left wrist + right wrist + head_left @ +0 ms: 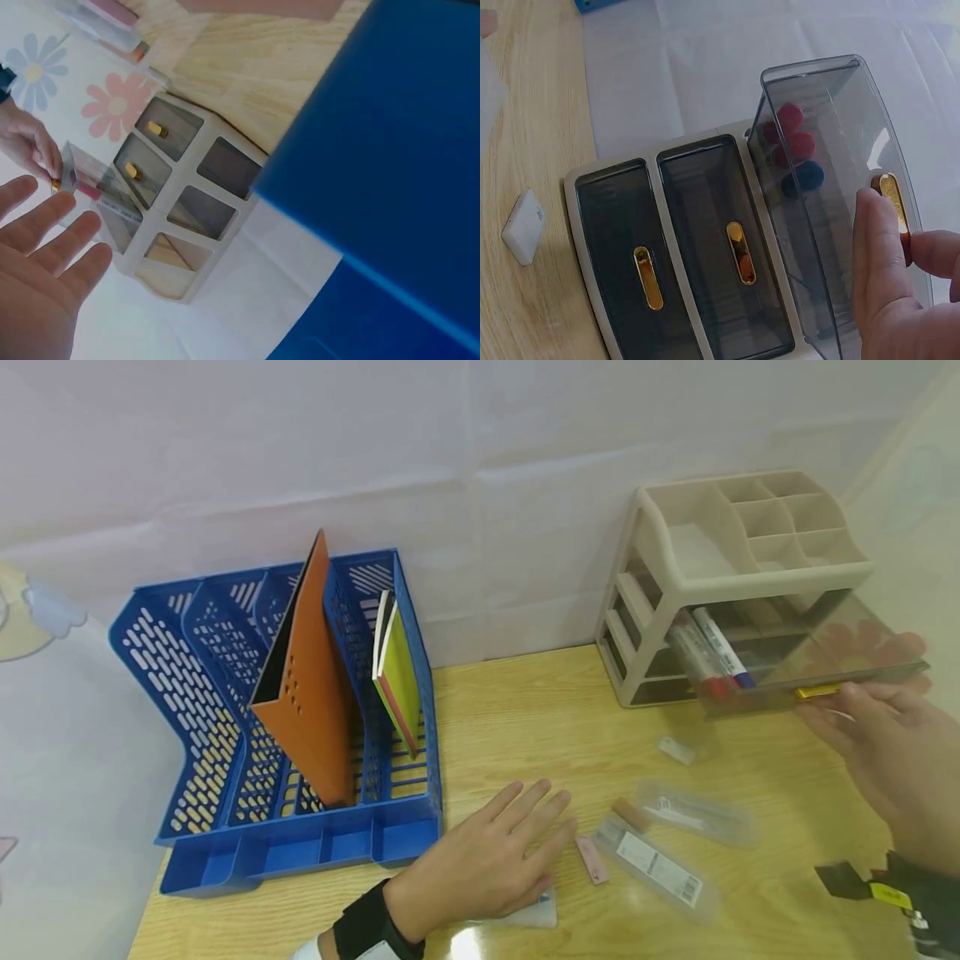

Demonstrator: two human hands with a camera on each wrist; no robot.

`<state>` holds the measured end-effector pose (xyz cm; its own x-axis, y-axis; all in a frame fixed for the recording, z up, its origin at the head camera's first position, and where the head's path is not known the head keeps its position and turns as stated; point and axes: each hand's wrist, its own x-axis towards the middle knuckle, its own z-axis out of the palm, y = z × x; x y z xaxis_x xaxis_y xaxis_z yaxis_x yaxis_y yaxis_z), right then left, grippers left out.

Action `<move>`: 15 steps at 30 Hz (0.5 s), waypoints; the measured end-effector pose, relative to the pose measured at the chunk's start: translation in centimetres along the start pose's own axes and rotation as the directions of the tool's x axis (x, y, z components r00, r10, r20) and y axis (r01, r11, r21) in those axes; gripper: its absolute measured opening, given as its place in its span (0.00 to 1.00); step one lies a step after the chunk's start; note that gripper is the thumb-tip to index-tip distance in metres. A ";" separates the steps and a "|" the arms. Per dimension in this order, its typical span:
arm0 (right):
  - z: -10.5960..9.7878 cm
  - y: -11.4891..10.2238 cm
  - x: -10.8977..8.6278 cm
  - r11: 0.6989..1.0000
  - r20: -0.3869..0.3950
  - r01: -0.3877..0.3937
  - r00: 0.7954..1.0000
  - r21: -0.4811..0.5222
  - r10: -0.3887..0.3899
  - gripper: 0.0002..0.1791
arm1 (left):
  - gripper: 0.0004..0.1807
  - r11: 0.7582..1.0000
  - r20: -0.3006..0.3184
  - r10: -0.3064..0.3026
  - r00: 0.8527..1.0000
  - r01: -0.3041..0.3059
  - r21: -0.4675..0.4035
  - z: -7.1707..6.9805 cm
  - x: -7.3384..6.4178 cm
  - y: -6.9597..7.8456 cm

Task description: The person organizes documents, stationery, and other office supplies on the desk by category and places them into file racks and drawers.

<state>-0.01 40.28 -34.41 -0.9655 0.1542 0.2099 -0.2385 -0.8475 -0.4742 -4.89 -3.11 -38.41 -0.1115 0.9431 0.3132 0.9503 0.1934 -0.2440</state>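
The right hand [896,752] pinches the gold handle [817,691] of the top drawer [765,696], which stands drawn out at the near side of the beige organizer [780,581] on the far right. Markers [722,647] with red and blue caps lie together in the drawer's left part; two lower drawers sit pushed in beneath it. On the left, a blue file rack [300,822] holds an orange folder [315,693] upright in one slot and thin notebooks [401,681] in the rightmost. The left hand [498,852], fingers straight and slightly spread, grips nothing, near a pink piece [592,860]. Just right of that lies a clear labelled case [663,872]; its contents are hard to tell.
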 end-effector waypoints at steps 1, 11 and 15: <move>0.1 -0.2 0.0 0.999 -0.022 -0.028 0.999 0.028 0.029 0.17 | 0.29 1.000 -0.006 0.005 1.000 -0.005 -0.011 0.0 0.0 0.1; 1.1 0.1 2.8 0.733 0.063 0.099 0.995 -0.672 -0.076 0.15 | 0.33 1.000 0.041 0.012 0.999 -0.012 -0.005 0.3 -0.2 0.0; 0.7 0.4 3.8 -0.512 0.516 0.389 0.847 -0.766 -0.129 0.17 | 0.33 0.998 0.077 -0.040 0.996 0.044 -0.045 0.3 -0.4 -0.1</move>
<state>-3.69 40.22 -33.20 -0.7327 -0.0225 0.6802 -0.3334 0.8832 -0.3299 -5.03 -3.44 -38.76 -0.1715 0.9527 0.2510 0.9565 0.2220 -0.1891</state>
